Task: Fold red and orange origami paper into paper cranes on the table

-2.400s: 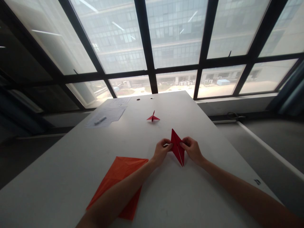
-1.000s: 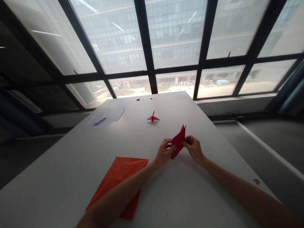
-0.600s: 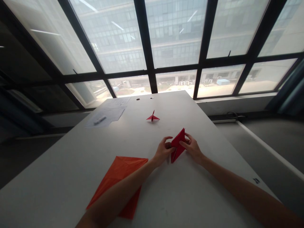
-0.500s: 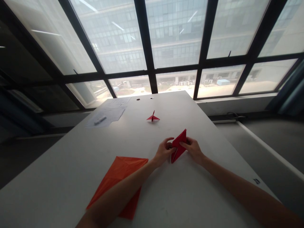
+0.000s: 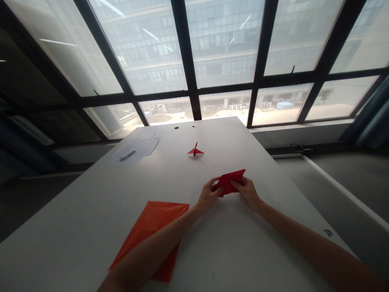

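Between my two hands is a folded piece of red origami paper (image 5: 228,182), with a layered point at its upper right. My left hand (image 5: 209,194) pinches its left end, thumb in front and fingers behind. On the right side my right hand (image 5: 247,191) grips it, its thumb pressed on the front face. The fingertips behind the paper are hidden. Farther up the table stands a red paper crane (image 5: 195,151) with spread wings. Orange paper (image 5: 152,219) lies flat on the left, partly covered by my left forearm.
The white table (image 5: 91,211) reaches to a large framed window. Printed sheets (image 5: 148,140) lie at its far left with a white marker-like object (image 5: 127,154) on them. Two round holes are near the far edge. A small dark mark (image 5: 328,232) is near the right edge.
The folded red paper has turned clockwise, from standing steeply to lying nearly level between my hands. Both hands still hold it in about the same place.
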Demonstrator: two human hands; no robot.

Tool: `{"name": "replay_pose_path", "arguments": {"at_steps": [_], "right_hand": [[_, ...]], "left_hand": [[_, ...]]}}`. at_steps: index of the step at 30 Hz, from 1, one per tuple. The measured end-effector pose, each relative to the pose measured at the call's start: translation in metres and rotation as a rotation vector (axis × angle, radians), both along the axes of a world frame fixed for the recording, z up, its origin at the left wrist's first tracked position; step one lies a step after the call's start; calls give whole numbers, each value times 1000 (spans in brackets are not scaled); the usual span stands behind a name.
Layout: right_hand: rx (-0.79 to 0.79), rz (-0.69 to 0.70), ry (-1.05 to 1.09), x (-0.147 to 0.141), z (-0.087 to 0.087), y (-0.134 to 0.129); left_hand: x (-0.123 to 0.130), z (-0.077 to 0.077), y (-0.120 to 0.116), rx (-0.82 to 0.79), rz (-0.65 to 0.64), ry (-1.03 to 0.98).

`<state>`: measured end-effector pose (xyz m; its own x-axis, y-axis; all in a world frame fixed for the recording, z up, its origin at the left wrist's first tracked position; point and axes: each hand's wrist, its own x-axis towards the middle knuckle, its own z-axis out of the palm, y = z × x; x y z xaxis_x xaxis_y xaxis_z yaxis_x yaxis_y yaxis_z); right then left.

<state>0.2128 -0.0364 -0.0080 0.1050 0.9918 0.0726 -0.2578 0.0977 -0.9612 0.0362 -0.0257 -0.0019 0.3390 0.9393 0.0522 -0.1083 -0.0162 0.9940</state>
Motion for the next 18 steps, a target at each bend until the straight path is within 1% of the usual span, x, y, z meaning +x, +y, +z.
{"name": "replay_pose_path", "arguments": {"at_steps": [2, 5, 8, 11, 14, 18], "right_hand": [[11, 0, -61, 0, 1, -1], [53, 29, -97, 1, 1, -1], [73, 118, -78, 3, 0, 1], [74, 182, -59, 4, 0, 1], [67, 160, -59, 4, 0, 1], [28, 91, -65, 3, 0, 2]], "left_hand": [[-1, 2, 0, -10, -16, -70], [-3, 4, 0, -75, -38, -155], [-6, 5, 0, -108, -87, -170], [-7, 5, 0, -98, -118, -156], [-6, 5, -1, -67, -101, -143], [-4, 5, -2, -27, -90, -113]]}}
